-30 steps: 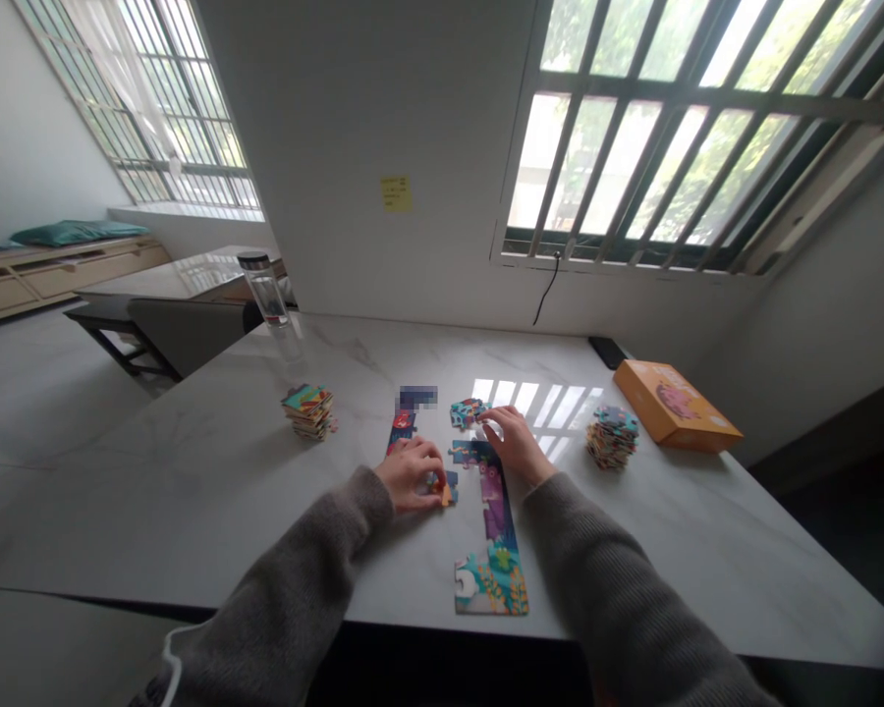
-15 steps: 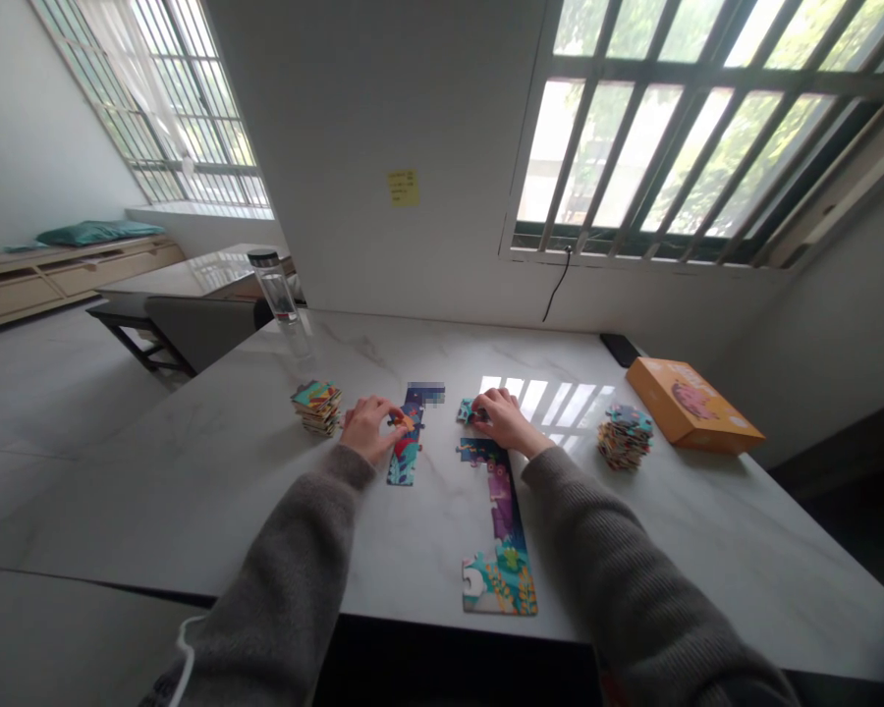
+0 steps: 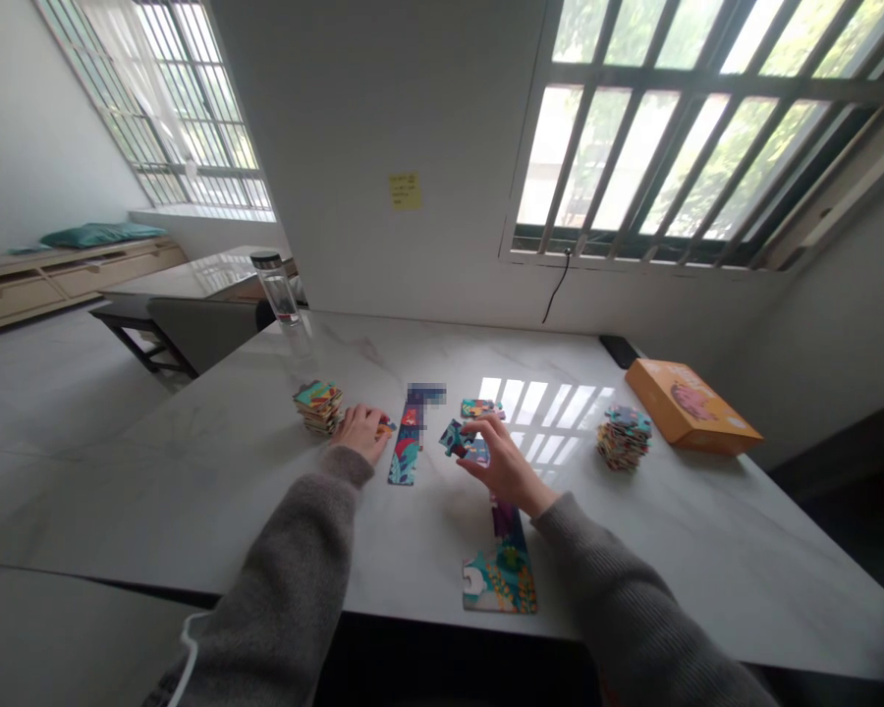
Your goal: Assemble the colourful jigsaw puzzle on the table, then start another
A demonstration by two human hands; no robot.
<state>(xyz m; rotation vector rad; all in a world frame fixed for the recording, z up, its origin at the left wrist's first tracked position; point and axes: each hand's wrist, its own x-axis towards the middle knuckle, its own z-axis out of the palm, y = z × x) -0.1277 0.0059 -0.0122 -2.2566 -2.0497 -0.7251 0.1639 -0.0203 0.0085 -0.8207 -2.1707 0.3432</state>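
My right hand point(image 3: 502, 460) pinches a teal and dark puzzle piece point(image 3: 455, 438) between thumb and fingers, lifted above the table. Beneath it runs a joined puzzle section point(image 3: 512, 579), purple higher up and teal with orange plants at its lower end; my hand covers part of it. Another colourful piece point(image 3: 478, 407) lies just beyond my fingers. My left hand point(image 3: 362, 430) rests low by the left stack, its fingers on an orange and blue puzzle piece point(image 3: 385, 428). Right of it lies a narrow joined strip point(image 3: 404, 460) with red, teal and dark blue parts.
A stack of puzzle pieces point(image 3: 317, 406) stands at left, another stack point(image 3: 624, 438) at right. Beyond the right one are an orange box point(image 3: 692, 405) and a black phone point(image 3: 619, 351). A clear bottle point(image 3: 276, 288) stands at the table's far left corner.
My right hand has lifted a teal piece and drawn it nearer to me, uncovering another piece behind. My left hand has pulled the orange piece leftward off the strip.
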